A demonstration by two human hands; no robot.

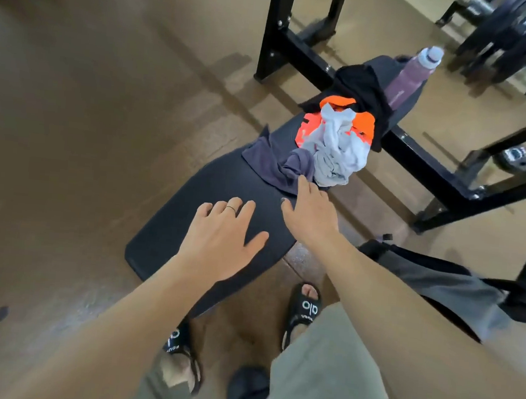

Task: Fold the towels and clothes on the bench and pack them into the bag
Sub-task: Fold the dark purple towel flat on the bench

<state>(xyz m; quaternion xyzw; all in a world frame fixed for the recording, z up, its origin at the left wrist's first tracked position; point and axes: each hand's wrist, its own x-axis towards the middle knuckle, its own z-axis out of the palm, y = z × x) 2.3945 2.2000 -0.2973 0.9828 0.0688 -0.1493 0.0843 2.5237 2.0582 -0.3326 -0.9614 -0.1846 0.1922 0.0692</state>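
Both hands reach out over the dark padded worktop [192, 193], fingers spread and holding nothing: the left hand [220, 240] hovers flat above the bare near end, while the right hand [309, 213] stretches further, its fingertips [302, 180] at the edge of a dark purple-grey cloth [271, 165] that lies crumpled mid-worktop. Just behind it sits a bunched pale grey garment [336, 151] on top of an orange piece [363, 125], with a black garment [363, 87] beyond, and a bottle [416, 72] lying at the far end. The grey bag [438, 284] waits on the floor to the person's right, beside the worktop. The step in hand looks to be taking the nearest cloth; it would go best by drawing it onto the bare padding near the left hand, finding two corners and smoothing it flat before folding, so it does not drag the pale garment off the edge. Whether each piece is a towel or clothing cannot be told while they are crumpled. The bag's opening is not visible, its far side is cut off behind the right forearm, and motion blur softens the heap.
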